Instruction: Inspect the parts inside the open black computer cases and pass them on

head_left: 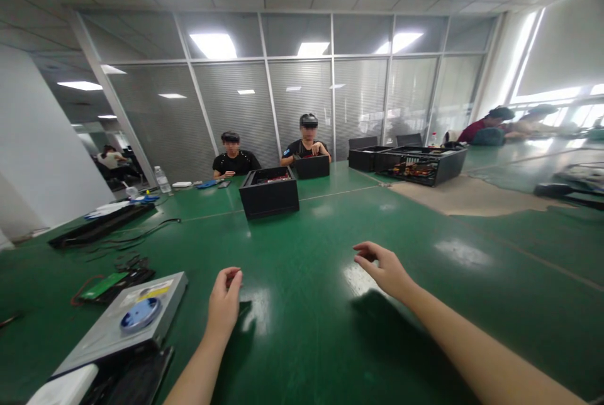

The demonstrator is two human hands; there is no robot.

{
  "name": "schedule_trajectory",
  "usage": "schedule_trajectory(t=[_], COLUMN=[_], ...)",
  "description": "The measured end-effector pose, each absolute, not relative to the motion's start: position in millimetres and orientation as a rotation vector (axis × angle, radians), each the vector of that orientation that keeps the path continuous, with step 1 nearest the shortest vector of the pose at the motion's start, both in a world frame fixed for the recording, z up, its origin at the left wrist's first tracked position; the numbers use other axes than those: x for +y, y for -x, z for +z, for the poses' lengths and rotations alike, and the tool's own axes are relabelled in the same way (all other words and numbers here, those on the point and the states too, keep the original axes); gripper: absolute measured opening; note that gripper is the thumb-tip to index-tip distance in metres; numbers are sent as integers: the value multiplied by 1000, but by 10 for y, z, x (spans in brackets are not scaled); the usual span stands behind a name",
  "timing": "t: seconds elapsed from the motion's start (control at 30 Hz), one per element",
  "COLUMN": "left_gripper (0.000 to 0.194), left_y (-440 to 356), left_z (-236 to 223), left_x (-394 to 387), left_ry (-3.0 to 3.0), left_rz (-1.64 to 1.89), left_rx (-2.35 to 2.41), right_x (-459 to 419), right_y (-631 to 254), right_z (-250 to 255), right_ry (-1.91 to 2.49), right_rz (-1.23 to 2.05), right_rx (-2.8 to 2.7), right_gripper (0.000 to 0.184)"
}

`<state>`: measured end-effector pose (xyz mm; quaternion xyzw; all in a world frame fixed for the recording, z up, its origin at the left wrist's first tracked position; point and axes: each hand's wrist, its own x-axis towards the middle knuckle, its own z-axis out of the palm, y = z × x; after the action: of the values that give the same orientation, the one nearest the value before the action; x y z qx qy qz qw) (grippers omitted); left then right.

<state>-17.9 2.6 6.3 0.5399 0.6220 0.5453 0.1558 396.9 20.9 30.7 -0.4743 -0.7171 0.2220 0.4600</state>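
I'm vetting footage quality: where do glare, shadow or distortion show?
Head view, foreground: bright reflections on the green table beside the left hand and below the right hand, both casting dark shadows; head view, background: the glass partition looks splayed outward; head view, right: the window is partly blown out.

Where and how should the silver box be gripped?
Grip the silver box by its right edge, probably with the left hand from the right: that edge is bare and faces the hand, while a black panel lies along the near side.
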Motion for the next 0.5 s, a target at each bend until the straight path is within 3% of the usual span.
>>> schedule_trajectory(t=[0.27,0.5], left_gripper=[37,36], left_y=[35,19], left_z=[75,35], left_x=[-50,-49], left_ry=[-1538,-1550], left_rz=[1517,1437], left_rx=[1677,1708], right_x=[80,65], right_y=[-3975,-4111], right_z=[360,502], right_ry=[1107,1079], right_rz=[475,-86], right_rx=[-1872,-1740], right_gripper=[33,35])
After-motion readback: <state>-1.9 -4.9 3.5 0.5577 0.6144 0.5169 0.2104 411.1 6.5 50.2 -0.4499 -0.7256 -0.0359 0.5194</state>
